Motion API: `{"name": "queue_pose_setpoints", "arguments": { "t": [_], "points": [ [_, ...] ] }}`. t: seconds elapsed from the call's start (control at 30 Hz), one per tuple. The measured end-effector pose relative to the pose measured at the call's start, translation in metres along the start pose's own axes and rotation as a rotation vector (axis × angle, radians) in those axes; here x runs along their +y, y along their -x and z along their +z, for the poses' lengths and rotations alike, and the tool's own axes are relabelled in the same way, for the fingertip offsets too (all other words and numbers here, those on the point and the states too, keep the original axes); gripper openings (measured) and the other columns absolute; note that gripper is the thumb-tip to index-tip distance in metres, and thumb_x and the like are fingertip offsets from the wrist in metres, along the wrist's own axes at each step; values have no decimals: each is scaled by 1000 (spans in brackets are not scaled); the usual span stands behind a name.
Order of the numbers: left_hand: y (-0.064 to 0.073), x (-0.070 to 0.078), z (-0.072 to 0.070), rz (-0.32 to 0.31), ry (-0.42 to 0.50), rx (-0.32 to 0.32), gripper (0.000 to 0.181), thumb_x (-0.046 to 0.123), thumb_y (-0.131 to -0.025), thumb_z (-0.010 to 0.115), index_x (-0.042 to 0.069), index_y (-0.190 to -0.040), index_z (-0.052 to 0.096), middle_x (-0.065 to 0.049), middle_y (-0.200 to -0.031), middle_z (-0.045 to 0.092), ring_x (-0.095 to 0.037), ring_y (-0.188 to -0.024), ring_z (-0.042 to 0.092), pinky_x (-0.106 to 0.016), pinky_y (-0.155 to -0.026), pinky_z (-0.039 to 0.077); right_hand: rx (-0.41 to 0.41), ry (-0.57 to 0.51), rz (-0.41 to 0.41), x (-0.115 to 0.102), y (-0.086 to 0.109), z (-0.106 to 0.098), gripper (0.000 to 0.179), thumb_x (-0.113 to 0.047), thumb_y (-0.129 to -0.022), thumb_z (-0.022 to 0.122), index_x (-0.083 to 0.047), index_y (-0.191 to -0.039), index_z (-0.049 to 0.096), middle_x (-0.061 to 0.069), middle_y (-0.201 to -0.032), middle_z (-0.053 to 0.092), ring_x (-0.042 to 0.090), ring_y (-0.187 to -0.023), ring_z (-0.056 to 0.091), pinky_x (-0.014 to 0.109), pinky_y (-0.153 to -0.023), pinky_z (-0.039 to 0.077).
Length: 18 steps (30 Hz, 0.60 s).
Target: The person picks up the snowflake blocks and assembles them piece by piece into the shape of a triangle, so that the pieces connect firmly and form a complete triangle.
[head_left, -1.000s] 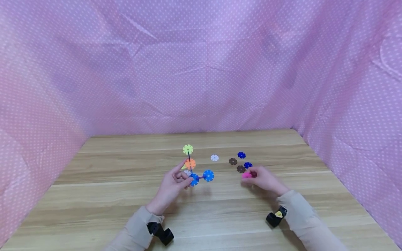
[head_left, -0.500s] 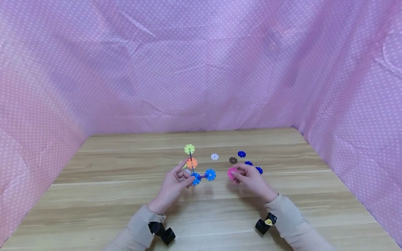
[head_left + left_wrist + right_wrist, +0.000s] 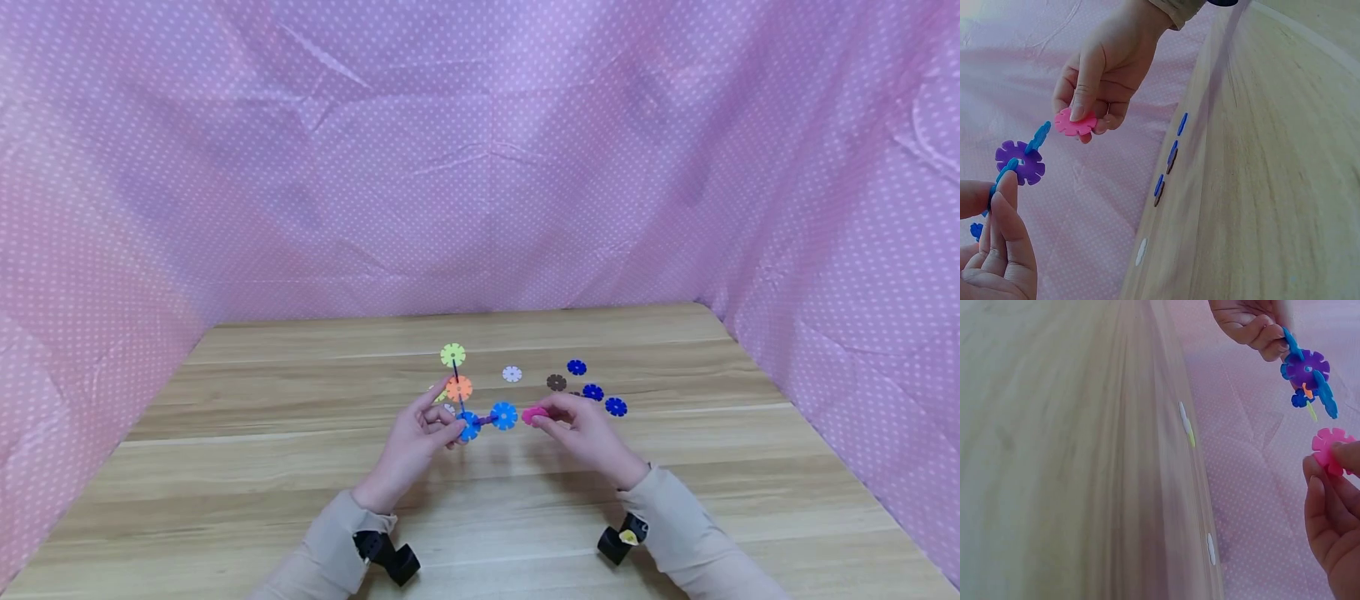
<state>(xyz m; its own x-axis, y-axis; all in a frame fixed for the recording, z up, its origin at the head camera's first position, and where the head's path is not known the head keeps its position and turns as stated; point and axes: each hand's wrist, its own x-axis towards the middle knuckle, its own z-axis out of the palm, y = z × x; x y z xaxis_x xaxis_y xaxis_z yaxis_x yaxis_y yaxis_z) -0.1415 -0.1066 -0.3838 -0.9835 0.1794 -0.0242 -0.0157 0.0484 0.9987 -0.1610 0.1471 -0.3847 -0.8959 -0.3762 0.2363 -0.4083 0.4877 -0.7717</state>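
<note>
While the left hand (image 3: 420, 433) pinched the chain (image 3: 459, 388) of linked discs by its near blue disc (image 3: 469, 426), the right hand (image 3: 588, 429) gripped the pink disc (image 3: 535, 415) between thumb and fingers. Held at the fingertips, the pink disc tilted nearly edge-on in the head view, just beside the end blue disc (image 3: 504, 416); both wrist views showed a narrow gap between them. A purple disc (image 3: 1034, 169) joined the two blue ones.

A second earlier, the pink disc had been by the brown and dark blue discs; since then the right hand had carried it leftward, toward the chain. The left hand had barely shifted. One dark blue disc (image 3: 616, 407), hidden by the right hand before, now lay uncovered on the counter (image 3: 337, 375). A white disc (image 3: 512, 374) stayed beyond the hands.
</note>
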Motion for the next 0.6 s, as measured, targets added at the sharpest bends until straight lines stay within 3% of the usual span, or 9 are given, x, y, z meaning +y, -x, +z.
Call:
{"name": "queue_pose_setpoints", "arguments": {
  "t": [0.3, 0.6],
  "points": [
    [0, 0, 0, -9, 1, 3, 68, 0, -89, 62, 13, -148, 30, -3, -81, 62, -13, -72, 64, -25, -69, 54, 50, 4, -127, -1, -3, 6, 11, -8, -88, 65, -10, -98, 71, 0, -94, 71, 10, -86, 65, 24, -80, 55],
    [0, 0, -1, -5, 18, -3, 68, 1, -89, 61, 14, -148, 30, -2, -81, 61, -17, -75, 65, -30, -71, 55, 102, -19, -189, 1, -6, 10, 12, -6, -87, 65, -9, -96, 72, 1, -92, 71, 9, -84, 66, 25, -78, 56]
  ]
}}
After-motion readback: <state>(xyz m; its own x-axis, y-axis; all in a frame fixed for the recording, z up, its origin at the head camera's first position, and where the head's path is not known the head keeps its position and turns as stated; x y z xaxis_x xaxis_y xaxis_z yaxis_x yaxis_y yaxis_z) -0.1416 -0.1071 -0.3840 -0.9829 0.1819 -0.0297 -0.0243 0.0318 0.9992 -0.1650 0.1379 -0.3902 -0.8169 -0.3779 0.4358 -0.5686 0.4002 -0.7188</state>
